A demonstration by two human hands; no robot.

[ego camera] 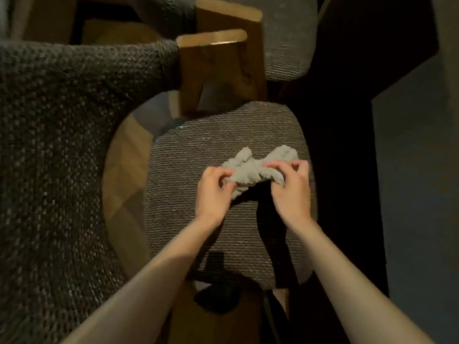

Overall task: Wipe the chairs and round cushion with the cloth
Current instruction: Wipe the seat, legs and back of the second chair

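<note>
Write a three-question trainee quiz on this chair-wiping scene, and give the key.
1. True or false: the cloth lies spread flat on the chair seat.
2. How many hands grip the cloth? A) none B) one C) two
3. Fill in: the posts beyond the seat look made of ____.

Key:
1. False. It is bunched up between the hands.
2. C. The left hand and the right hand each pinch it.
3. Wood.

Head view, facing down, near chair (pixel 178 175)
</note>
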